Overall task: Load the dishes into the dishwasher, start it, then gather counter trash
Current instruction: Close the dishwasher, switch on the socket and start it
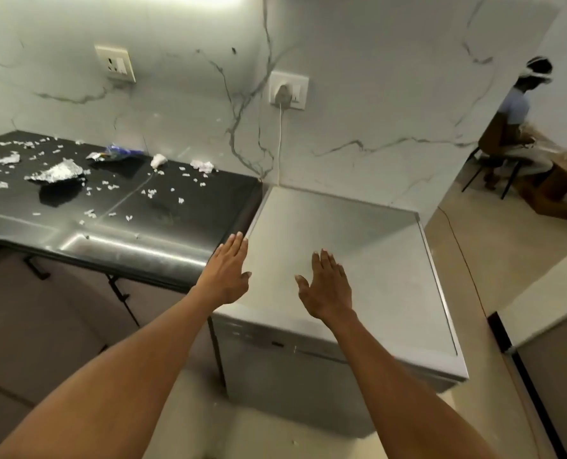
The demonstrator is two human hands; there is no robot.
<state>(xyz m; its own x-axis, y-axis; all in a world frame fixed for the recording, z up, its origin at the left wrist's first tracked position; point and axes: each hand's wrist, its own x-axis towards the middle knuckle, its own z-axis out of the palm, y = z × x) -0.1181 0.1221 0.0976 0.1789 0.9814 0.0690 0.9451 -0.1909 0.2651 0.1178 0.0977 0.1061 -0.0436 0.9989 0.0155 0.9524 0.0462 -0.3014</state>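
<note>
The dishwasher [341, 293] stands at about five o'clock in the view, a grey box set just right of the black counter [116, 200], its door shut and its flat top bare; what is inside cannot be seen, so whether the dishes are loaded cannot be told. Both hands hover over its top with fingers straight and together, palms down, holding nothing: the left hand [226, 272] over the near left corner, at about six o'clock, the right hand [325, 286] just right of it over the middle of the top. No dishes show anywhere, so my judgement is that loading is behind or untouched and the step in hand is either opening the door or turning to the trash. The next move would call for a reach down to the control strip [277, 344] on the door's upper edge, or a swing toward ten o'clock, where crumpled foil [55, 172], a blue wrapper [120, 152], wads of paper [159, 160] and many white scraps [110, 187] lie loose on the counter. No bin or bag for them is in view.
</note>
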